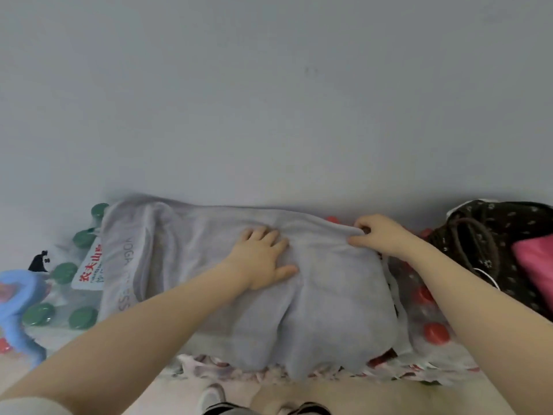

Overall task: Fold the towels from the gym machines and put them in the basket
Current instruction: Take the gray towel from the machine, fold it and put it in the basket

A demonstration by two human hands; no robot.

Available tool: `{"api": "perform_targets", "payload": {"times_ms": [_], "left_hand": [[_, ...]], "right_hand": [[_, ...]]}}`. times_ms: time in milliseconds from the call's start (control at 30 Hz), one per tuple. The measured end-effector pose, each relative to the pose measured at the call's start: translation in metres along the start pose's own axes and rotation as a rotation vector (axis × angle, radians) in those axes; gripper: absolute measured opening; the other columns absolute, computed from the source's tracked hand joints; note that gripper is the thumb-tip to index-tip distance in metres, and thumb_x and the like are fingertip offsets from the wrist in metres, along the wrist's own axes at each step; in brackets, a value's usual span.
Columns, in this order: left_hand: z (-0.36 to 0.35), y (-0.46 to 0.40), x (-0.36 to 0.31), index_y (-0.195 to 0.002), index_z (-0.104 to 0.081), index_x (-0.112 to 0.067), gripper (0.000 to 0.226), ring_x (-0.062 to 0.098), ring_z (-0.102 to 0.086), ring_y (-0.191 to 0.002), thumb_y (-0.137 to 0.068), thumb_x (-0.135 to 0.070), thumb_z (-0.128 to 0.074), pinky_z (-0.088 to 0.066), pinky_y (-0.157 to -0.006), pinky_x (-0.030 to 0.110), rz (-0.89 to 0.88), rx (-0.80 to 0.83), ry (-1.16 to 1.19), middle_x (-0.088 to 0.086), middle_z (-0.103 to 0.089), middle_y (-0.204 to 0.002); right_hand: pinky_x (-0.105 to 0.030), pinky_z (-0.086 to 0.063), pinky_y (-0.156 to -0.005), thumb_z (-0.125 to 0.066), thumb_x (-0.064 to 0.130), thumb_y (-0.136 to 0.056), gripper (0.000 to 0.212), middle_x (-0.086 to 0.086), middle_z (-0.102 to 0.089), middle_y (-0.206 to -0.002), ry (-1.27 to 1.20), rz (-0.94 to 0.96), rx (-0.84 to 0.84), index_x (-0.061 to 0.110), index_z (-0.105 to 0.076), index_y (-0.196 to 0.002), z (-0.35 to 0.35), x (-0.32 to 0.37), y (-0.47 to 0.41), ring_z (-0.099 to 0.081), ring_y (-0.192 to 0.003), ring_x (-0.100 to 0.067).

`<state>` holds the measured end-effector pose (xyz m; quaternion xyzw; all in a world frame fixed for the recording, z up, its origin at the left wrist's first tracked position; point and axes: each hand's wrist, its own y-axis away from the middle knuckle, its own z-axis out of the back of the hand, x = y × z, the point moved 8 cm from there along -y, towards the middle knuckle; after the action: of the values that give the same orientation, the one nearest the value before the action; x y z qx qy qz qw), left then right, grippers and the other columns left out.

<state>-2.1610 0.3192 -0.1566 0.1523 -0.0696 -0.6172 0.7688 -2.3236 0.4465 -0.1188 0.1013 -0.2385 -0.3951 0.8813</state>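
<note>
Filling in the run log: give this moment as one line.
phase: folding | left hand: pressing flat on grey towel | right hand: pinching towel's far edge | basket: not identified

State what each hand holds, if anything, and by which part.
The right hand pinches the grey towel at its far edge. The left hand holds nothing; it presses flat on the towel's middle.
</note>
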Motion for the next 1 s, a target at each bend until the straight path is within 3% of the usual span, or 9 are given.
{"api": "perform_targets", "payload": {"times_ms": [167,267,333,400,467,633,733,833,1000], "left_hand": [[-0.012,0.003,0.004,-0.147,0.000,-0.031,0.107,0.019,0.002,-0.146,-0.054,-0.082,0.014,0.004,-0.117,0.037,0.061,-0.033,-0.006,-0.004,0.002,-0.158],[-0.014,0.005,0.005,-0.147,-0.001,-0.032,0.103,0.017,0.002,-0.146,-0.053,-0.072,0.011,0.005,-0.117,0.035,0.104,-0.059,0.031,-0.006,0.002,-0.158],[-0.011,0.004,0.004,-0.147,-0.005,-0.031,0.095,0.017,-0.001,-0.146,-0.061,-0.071,0.005,0.003,-0.117,0.034,0.135,-0.076,0.054,-0.006,-0.002,-0.158],[-0.007,0.005,0.000,-0.148,-0.012,-0.028,0.072,0.017,-0.006,-0.145,-0.086,-0.063,-0.016,-0.002,-0.117,0.032,0.160,-0.118,0.093,-0.004,-0.006,-0.158],[0.000,0.015,0.000,-0.146,-0.023,-0.021,0.056,0.020,-0.020,-0.142,-0.096,-0.046,-0.023,-0.013,-0.115,0.030,0.203,-0.230,0.192,0.001,-0.016,-0.157],[0.004,0.067,0.017,-0.140,-0.038,-0.014,0.044,0.027,-0.040,-0.132,-0.098,-0.025,-0.032,-0.037,-0.106,0.037,0.298,-0.384,0.393,0.005,-0.029,-0.152],[0.005,0.114,0.045,-0.127,-0.053,-0.006,0.049,0.036,-0.048,-0.120,-0.088,-0.027,-0.034,-0.040,-0.098,0.041,0.344,-0.484,0.383,0.015,-0.048,-0.135],[-0.001,0.177,0.083,-0.108,-0.062,-0.002,0.027,0.039,-0.051,-0.104,-0.088,-0.018,-0.054,-0.040,-0.088,0.042,0.547,-0.679,0.356,0.018,-0.058,-0.109],[-0.048,0.265,0.125,-0.108,-0.055,-0.002,0.033,0.029,-0.047,-0.105,-0.085,-0.023,-0.063,-0.032,-0.084,0.027,0.847,-0.721,0.619,0.014,-0.052,-0.110]], "right_hand": [[-0.021,-0.031,-0.049,-0.066,0.010,-0.083,0.031,0.004,-0.047,-0.057,-0.534,0.169,0.019,0.015,-0.046,-0.060,0.023,0.008,0.003,-0.044,-0.049,-0.002],[-0.017,-0.030,-0.043,-0.063,0.004,-0.083,0.039,0.012,-0.044,-0.045,-0.789,0.163,0.018,0.017,-0.037,-0.057,0.036,0.011,0.001,-0.042,-0.042,-0.001],[-0.021,-0.034,-0.051,-0.063,0.011,-0.084,0.033,0.005,-0.049,-0.058,-0.368,0.150,-0.193,0.017,-0.041,-0.061,0.047,0.006,-0.003,-0.050,-0.058,-0.012],[-0.031,-0.041,-0.072,-0.055,0.012,-0.086,0.002,-0.009,-0.059,-0.091,0.195,0.097,-0.341,0.012,-0.053,-0.086,0.045,0.008,0.003,-0.056,-0.091,-0.028],[-0.036,-0.037,-0.093,-0.050,0.012,-0.087,0.031,-0.015,-0.052,-0.122,0.440,0.130,-0.325,0.009,-0.049,-0.118,0.019,0.019,0.010,-0.046,-0.115,-0.033],[-0.041,-0.012,-0.115,-0.050,0.033,-0.089,0.044,-0.008,-0.042,-0.136,0.348,0.428,-0.185,0.017,-0.045,-0.129,-0.042,0.095,0.052,-0.032,-0.131,-0.026],[-0.034,-0.021,-0.111,-0.051,0.031,-0.089,0.042,-0.008,-0.040,-0.138,0.315,0.577,-0.115,0.016,-0.046,-0.128,-0.071,0.142,0.072,-0.034,-0.131,-0.024],[-0.034,-0.032,-0.107,-0.050,0.028,-0.092,0.042,-0.008,-0.036,-0.141,0.228,0.699,-0.033,0.014,-0.044,-0.131,-0.099,0.187,0.092,-0.034,-0.131,-0.024],[-0.033,-0.032,-0.103,-0.047,0.026,-0.093,0.042,-0.006,-0.035,-0.142,0.225,0.784,0.013,0.014,-0.040,-0.133,-0.143,0.251,0.125,-0.034,-0.130,-0.022]]}}
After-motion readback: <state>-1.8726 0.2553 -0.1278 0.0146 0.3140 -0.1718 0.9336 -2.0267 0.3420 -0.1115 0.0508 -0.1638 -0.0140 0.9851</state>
